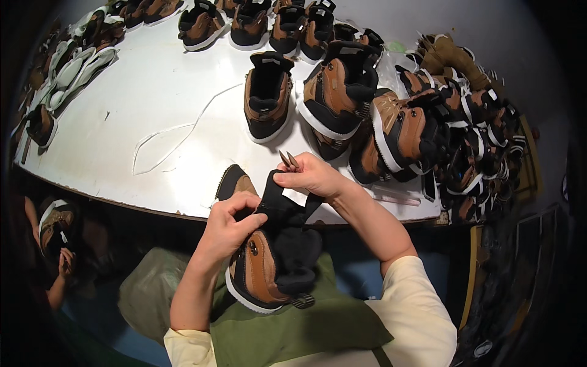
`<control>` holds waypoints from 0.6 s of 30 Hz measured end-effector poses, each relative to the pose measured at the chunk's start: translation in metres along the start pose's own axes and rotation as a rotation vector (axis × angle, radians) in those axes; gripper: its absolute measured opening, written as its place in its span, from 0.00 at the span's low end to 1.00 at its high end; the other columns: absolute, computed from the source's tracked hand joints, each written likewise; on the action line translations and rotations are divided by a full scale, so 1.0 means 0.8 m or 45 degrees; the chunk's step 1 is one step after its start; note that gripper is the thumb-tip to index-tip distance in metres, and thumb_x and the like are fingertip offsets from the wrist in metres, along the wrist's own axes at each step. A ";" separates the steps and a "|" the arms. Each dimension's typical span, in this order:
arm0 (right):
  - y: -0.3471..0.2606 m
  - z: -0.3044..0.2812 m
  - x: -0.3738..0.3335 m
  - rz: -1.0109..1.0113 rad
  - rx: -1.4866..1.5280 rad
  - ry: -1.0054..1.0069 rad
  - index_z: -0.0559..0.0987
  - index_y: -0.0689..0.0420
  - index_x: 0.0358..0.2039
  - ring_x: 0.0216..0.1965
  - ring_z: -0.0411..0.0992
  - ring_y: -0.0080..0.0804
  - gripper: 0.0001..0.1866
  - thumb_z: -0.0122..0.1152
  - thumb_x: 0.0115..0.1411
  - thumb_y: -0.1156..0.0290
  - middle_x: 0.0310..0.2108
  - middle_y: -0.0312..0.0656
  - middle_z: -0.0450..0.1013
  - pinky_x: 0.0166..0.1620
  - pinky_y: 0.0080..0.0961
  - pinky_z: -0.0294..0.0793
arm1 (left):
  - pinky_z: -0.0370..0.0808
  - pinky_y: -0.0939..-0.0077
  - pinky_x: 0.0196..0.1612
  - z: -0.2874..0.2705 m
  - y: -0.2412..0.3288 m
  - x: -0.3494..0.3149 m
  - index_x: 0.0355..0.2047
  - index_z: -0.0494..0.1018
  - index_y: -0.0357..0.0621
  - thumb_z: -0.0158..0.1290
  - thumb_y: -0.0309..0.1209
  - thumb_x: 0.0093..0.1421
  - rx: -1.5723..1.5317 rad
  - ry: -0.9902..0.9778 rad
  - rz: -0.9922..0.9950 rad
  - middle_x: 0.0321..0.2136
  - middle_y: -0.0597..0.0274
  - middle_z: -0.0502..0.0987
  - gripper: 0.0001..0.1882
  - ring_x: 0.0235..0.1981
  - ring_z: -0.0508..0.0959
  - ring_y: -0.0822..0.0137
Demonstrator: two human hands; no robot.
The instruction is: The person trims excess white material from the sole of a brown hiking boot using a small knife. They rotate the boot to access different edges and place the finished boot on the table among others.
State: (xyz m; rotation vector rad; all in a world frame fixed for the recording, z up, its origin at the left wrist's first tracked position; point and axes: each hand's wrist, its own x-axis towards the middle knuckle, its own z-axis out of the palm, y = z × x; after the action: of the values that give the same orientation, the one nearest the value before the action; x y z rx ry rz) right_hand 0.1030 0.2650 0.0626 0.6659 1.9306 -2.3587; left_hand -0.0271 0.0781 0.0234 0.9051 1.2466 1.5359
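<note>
1. While the brown and black boot point(263, 269) rests on the person's lap, on a green apron point(293, 330), both hands work at its upper part.
2. Left hand point(229, 223) is closed on the boot's black collar, thumb on top and fingers curled around the edge; the brown side panel with its metal eyelet lies just below this grip.
3. Right hand point(313, 175) is closed too, pinching the black tongue point(282, 205) and pulling it up and away from the boot. In the same hand a small pair of snips point(288, 159) is held, with its two metal tips pointing up above the knuckles.
4. Just beyond the right hand, on the white table point(153, 92), single boot point(268, 98) stands with its opening toward the person; to the right of it more boots of the same kind are piled point(397, 131).
5. Beyond the left hand a thin white cord point(177, 131) lies loose on the table.
6. Far from both grips, another row of boots point(244, 24) stands at the table's back edge.
</note>
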 end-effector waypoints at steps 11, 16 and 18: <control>0.010 -0.001 0.032 0.052 0.076 -0.103 0.77 0.57 0.29 0.25 0.63 0.11 0.11 0.66 0.58 0.63 0.24 0.26 0.70 0.28 0.11 0.60 | 0.71 0.85 0.36 0.012 0.021 -0.006 0.39 0.76 0.32 0.56 0.24 0.59 -0.103 0.153 -0.194 0.30 0.67 0.78 0.09 0.30 0.74 0.80; 0.026 -0.014 0.047 0.045 0.012 -0.139 0.78 0.59 0.30 0.30 0.67 0.14 0.11 0.66 0.58 0.64 0.27 0.29 0.72 0.33 0.12 0.64 | 0.70 0.87 0.34 0.011 0.013 -0.004 0.36 0.76 0.34 0.54 0.26 0.61 -0.096 0.174 -0.171 0.28 0.69 0.77 0.07 0.28 0.73 0.81; 0.026 -0.013 0.047 0.039 0.029 -0.158 0.79 0.61 0.32 0.31 0.68 0.15 0.12 0.66 0.58 0.64 0.29 0.31 0.73 0.35 0.13 0.66 | 0.70 0.87 0.34 0.008 0.007 -0.003 0.36 0.76 0.34 0.54 0.26 0.61 -0.144 0.162 -0.172 0.28 0.68 0.77 0.07 0.27 0.74 0.80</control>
State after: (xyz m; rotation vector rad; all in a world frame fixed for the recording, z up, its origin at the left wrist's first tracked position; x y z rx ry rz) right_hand 0.0779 0.2789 0.0290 0.5326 1.8327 -2.3467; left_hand -0.0219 0.0775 0.0306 0.6456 1.2698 1.5586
